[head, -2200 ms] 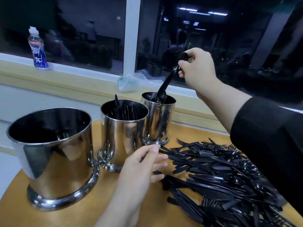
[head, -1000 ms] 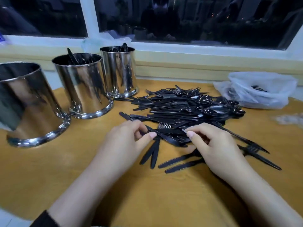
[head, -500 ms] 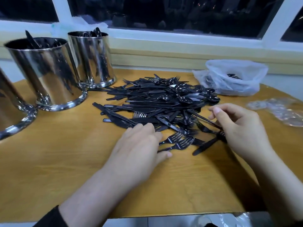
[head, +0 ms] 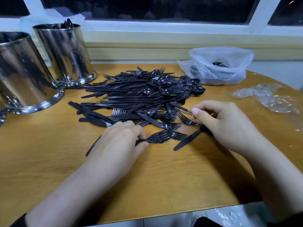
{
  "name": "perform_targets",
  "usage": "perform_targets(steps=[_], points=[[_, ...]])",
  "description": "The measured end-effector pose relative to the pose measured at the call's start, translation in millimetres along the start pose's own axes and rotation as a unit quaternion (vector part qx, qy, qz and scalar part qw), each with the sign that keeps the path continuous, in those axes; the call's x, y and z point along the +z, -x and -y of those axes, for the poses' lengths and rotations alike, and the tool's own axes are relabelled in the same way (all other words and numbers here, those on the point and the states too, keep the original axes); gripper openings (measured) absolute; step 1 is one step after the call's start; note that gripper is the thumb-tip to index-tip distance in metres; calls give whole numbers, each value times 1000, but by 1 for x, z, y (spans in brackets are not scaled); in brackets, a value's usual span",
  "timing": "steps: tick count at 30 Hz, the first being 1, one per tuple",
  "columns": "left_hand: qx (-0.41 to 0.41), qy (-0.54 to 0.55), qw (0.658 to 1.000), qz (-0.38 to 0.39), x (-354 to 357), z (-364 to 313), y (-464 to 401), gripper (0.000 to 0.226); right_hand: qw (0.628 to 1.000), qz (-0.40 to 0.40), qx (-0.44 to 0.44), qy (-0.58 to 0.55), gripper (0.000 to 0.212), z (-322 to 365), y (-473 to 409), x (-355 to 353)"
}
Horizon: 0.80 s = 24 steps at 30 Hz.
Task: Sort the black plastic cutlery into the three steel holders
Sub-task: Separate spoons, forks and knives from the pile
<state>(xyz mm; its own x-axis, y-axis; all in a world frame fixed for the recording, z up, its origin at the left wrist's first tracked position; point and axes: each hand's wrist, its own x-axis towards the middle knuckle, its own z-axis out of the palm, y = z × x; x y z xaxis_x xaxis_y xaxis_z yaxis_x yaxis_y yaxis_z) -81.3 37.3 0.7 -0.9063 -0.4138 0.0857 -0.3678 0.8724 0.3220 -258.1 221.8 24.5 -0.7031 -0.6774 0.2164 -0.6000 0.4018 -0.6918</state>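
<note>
Cutlery pile (head: pixel 144 95): black plastic forks, knives and spoons, heaped in the middle of the desk (head: pixel 49 161), spreading from the holders toward the near edge. Large; most of the sorting is, by my reckoning, not yet done.

Forks at the near fringe (head: pixel 161 135): a small bunch, tines pointing right. Half a second ago the left hand lay flat over them; now the left hand (head: pixel 121 143) has its grip clenched round their handles, thumb and fingers pinching the bunch.

Fork on the right fringe (head: pixel 188 121): the right hand (head: pixel 224 123), which a moment ago was only picking at handles here, now pinches one between thumb and fingertips (head: pixel 196 111). Exactly how many handles it has hold of I cannot tell.

Meaning: two seconds ago the right hand was dropping a spoon into the far holder; both hands are back at the pile gathering forks, so a fork delivery looks to be next.

Steel holders: two in sight at the far left corner, the farther one (head: pixel 65 53) showing spoon ends at its rim, the nearer one (head: pixel 21 71) cut by the frame. The third is out of view.

Plastic bag (head: pixel 219 66): far right of the desk, some black pieces inside.

Crumpled clear wrap (head: pixel 268 97): right edge.
</note>
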Motion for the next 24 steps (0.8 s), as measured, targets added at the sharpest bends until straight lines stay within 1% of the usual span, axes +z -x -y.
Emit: perform_targets(steps=[2, 4, 7, 9, 11, 13, 16, 18, 20, 21, 24], points=[[-3, 5, 1000, 0, -1, -2, 0, 11, 1000, -13, 7, 11, 24, -6, -1, -5], [-7, 21, 1000, -8, -2, -6, -1, 13, 999, -43, 21, 14, 25, -15, -3, -11], [-17, 66, 997, -37, -3, -11, 0, 16, 995, -83, 53, 4, 28, -25, -5, -20], [-22, 111, 992, -52, -2, -14, -1, 20, 994, -86, 68, 25, 27, -32, -6, -24], [-27, 149, 987, -60, -2, -17, -2, 20, 992, -69, 93, 56, 22, -40, -7, -27], [-27, 179, 981, -68, 0, -22, -4, 25, 989, -40, 112, 82, 18, -45, -7, -30], [-15, 247, 965, -88, 4, -27, -5, 41, 990, -9, 107, 89, 14, -45, -5, -33], [-30, 307, 947, -96, 10, -25, -7, 47, 991, 13, 98, 86, 12, -42, -5, -31], [-52, 371, 921, -104, 13, -24, -9, 41, 991, 36, 94, 89, 12, -40, -5, -25], [-55, 384, 916, -100, 14, -24, -10, 36, 990, 44, 95, 99, 13, -39, -5, -21], [-59, 354, 930, -76, 17, -24, -10, 35, 982, 62, 102, 144, 10, -35, -7, -13]])
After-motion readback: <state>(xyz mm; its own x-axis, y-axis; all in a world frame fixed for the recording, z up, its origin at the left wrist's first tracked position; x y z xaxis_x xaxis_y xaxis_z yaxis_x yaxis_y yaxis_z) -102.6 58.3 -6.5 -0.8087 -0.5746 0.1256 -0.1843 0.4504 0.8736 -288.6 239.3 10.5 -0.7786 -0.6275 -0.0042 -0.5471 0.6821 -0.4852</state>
